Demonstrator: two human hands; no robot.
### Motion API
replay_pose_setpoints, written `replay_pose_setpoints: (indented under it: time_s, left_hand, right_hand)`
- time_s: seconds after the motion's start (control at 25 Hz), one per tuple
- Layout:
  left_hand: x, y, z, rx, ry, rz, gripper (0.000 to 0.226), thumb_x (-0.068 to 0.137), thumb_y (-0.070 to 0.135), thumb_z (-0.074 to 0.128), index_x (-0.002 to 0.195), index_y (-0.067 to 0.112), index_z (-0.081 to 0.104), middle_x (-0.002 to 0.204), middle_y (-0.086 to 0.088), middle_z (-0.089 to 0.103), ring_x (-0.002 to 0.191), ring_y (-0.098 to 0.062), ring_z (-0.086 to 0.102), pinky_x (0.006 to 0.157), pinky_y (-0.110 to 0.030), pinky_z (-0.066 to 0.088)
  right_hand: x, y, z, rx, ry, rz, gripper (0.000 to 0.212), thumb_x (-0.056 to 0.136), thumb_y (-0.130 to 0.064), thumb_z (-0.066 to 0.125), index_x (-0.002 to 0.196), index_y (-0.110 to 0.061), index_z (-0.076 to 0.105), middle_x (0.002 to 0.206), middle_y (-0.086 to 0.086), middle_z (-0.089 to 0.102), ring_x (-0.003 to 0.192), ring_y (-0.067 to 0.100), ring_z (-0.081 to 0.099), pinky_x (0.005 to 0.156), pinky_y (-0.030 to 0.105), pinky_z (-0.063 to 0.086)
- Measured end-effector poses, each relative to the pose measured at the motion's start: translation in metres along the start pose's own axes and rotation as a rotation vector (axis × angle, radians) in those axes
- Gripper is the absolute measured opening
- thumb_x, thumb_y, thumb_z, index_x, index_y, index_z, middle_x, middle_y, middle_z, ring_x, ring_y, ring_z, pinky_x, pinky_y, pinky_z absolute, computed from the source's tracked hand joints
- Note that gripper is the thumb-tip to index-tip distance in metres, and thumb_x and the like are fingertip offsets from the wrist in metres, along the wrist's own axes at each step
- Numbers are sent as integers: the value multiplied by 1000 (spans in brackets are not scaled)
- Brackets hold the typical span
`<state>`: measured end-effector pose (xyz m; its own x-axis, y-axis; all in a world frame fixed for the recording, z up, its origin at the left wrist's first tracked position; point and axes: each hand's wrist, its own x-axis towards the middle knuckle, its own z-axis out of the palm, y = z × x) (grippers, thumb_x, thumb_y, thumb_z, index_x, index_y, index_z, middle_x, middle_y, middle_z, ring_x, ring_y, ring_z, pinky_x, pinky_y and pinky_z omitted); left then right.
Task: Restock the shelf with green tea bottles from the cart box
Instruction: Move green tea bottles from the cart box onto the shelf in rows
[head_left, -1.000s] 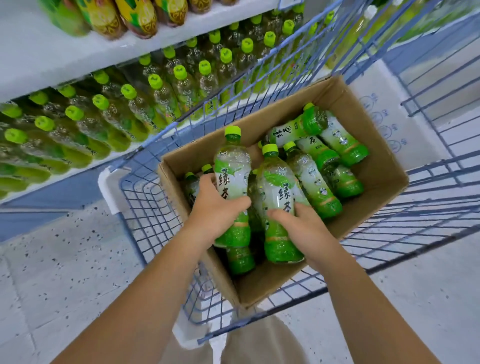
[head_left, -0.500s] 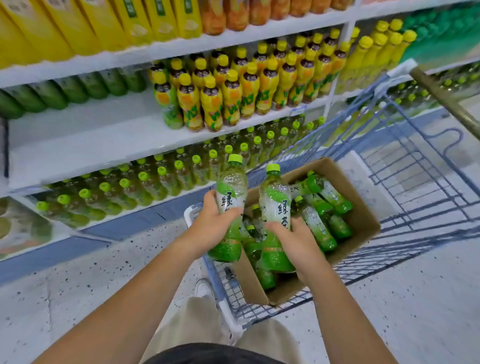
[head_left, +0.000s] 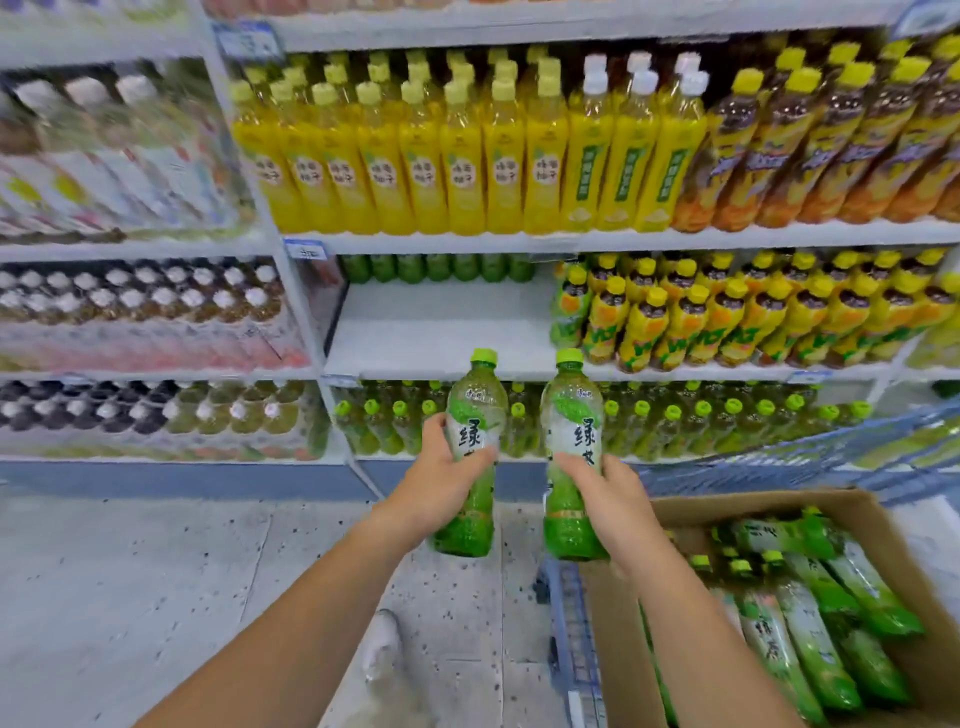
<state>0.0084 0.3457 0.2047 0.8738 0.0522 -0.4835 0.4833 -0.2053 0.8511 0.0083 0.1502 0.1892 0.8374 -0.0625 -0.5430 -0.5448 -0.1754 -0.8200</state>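
Observation:
My left hand (head_left: 441, 480) grips one green tea bottle (head_left: 475, 410) upright by its middle. My right hand (head_left: 602, 493) grips a second green tea bottle (head_left: 571, 400) the same way, close beside the first. Both bottles are held up in front of the shelving, left of the cardboard box (head_left: 613, 623) in the cart, where several more green tea bottles (head_left: 810, 623) lie on their sides. The middle shelf (head_left: 436, 327) ahead has a bare white stretch with only a back row of green bottles (head_left: 436, 267).
Yellow-capped drink bottles (head_left: 727, 317) fill the middle shelf to the right of the gap. Green-capped bottles (head_left: 701, 415) line the lower shelf. Yellow bottles (head_left: 467, 156) stand on the upper shelf. The blue wire cart (head_left: 571, 623) stands at lower right on the speckled floor (head_left: 156, 571).
Both hands have lifted their bottles out of the box and carried them up and left toward the shelves. The view has swung up from the cart to the shelving.

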Motion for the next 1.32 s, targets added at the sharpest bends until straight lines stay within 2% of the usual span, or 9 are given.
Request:
replay_pose_setpoints:
  time_s: [0.08, 0.24, 0.4, 0.6, 0.8, 1.0, 1.12, 1.24, 1.32]
  left_hand:
    - [8, 1, -31, -17, 33, 34, 56, 97, 35, 64, 139, 25, 27, 116, 10, 57, 101, -7, 59, 82, -29, 54]
    - [36, -1, -104, -71, 48, 87, 55, 95, 27, 67, 138, 23, 32, 124, 1, 58, 106, -11, 61, 85, -30, 54]
    - [73, -3, -186, -42, 64, 134, 58, 90, 19, 74, 134, 24, 37, 117, 1, 63, 97, -4, 64, 72, -16, 54]
    - [119, 0, -259, -35, 66, 178, 62, 88, 17, 77, 135, 31, 39, 113, 6, 63, 85, 1, 69, 78, -28, 61]
    - [184, -17, -279, -22, 125, 238, 66, 77, 18, 85, 127, 35, 48, 113, 4, 67, 88, 0, 70, 80, -34, 63]
    - [271, -59, -273, -26, 189, 365, 69, 78, 15, 85, 134, 29, 47, 114, 4, 69, 89, 7, 68, 74, -16, 57]
    - [328, -87, -267, -98, 270, 452, 69, 78, 13, 84, 135, 29, 49, 119, 9, 68, 97, 5, 67, 83, -19, 57]
    - [384, -110, -264, -131, 347, 575, 71, 77, 11, 84, 137, 26, 50, 124, 9, 68, 109, 0, 66, 94, -25, 55]
    - [412, -117, -263, -125, 370, 650, 71, 80, 10, 81, 141, 26, 47, 125, 11, 67, 109, 3, 64, 93, -19, 53]
  right_hand:
    - [9, -16, 30, -12, -20, -44, 25, 86, -52, 63, 97, -29, 61, 103, -2, 65, 97, 24, 65, 93, 51, 53]
    - [32, -49, 106, -8, 21, -111, 33, 83, -54, 68, 101, -26, 67, 99, 1, 73, 91, 24, 71, 88, 52, 57]
    - [59, -80, 177, -71, 86, -172, 25, 85, -48, 70, 88, -23, 71, 88, 0, 75, 81, 19, 72, 77, 42, 59]
    - [96, -101, 240, -155, 132, -205, 24, 83, -44, 73, 78, -21, 73, 77, 0, 75, 74, 21, 72, 73, 44, 60]
    - [153, -104, 273, -199, 109, -224, 20, 83, -42, 74, 83, -22, 73, 78, -2, 75, 76, 19, 72, 74, 43, 61]
    - [245, -79, 298, -226, 134, -358, 20, 81, -40, 75, 79, -20, 72, 73, 1, 73, 71, 23, 70, 64, 40, 57]
    - [304, -58, 313, -191, 169, -461, 16, 82, -35, 76, 79, -20, 71, 72, 0, 71, 65, 17, 65, 57, 30, 51]
    - [353, -37, 328, -57, 170, -572, 10, 83, -31, 77, 86, -23, 72, 79, -4, 74, 70, 9, 69, 61, 25, 56]
    - [382, -30, 338, 10, 176, -646, 9, 84, -29, 77, 88, -23, 71, 81, -5, 75, 72, 5, 70, 65, 26, 58]
